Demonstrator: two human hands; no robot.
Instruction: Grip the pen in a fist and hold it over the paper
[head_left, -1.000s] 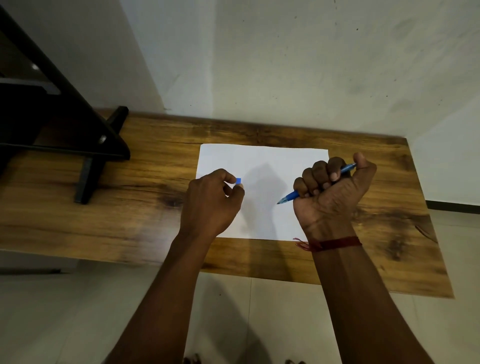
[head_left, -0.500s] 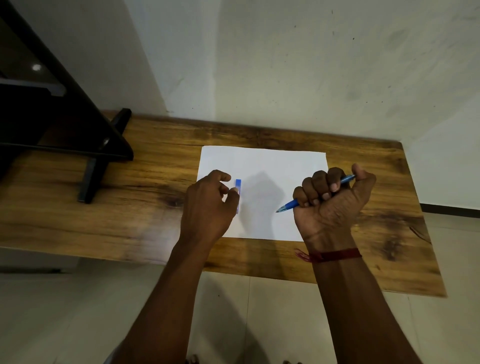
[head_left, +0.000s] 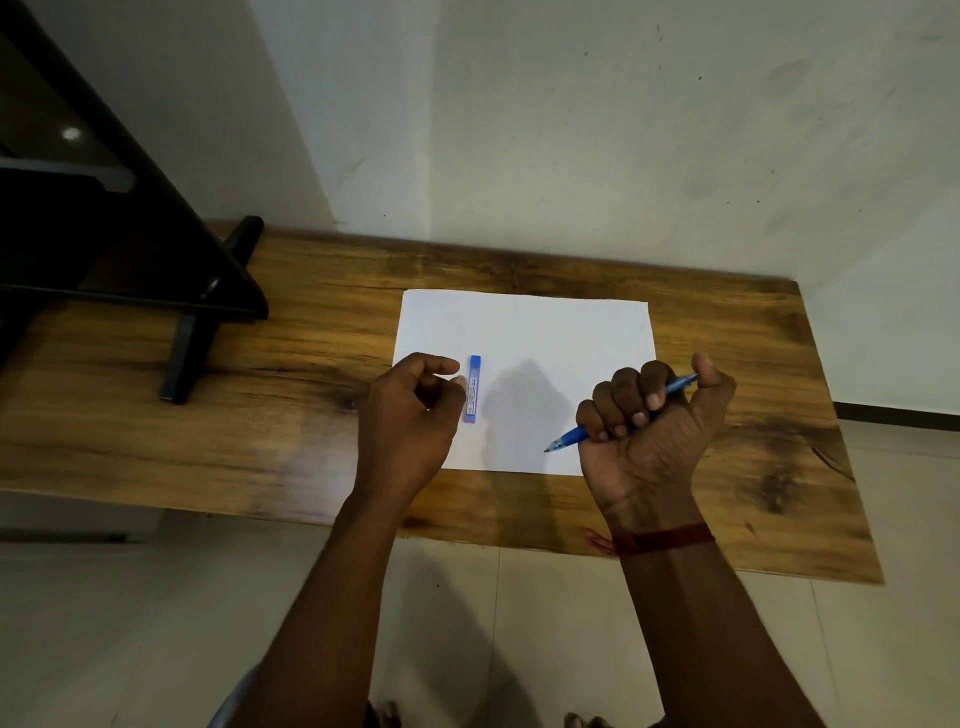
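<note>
A white sheet of paper (head_left: 545, 332) lies on a wooden table (head_left: 234, 426). On its left part lies a small flat blue case (head_left: 474, 388), long side pointing away from me. My left hand (head_left: 410, 415) hovers just left of the case with loosely curled fingers, the thumb tip right at the case's edge, holding nothing. My right hand (head_left: 649, 441) grips a blue pen (head_left: 569, 435) in a fist over the sheet's lower right corner, tip pointing down-left just above the paper. A red thread (head_left: 670, 538) circles that wrist.
A black stand (head_left: 182, 353) with a slanted frame occupies the table's left end. A pale wall runs behind the table, and tiled floor (head_left: 130, 623) shows in front of the near edge. The table's right end stops near a wall corner.
The blue case went from pinched upright in my left fingers to lying flat on the paper, and the fingers came off it. The right hand with the pen sank slightly toward me.
</note>
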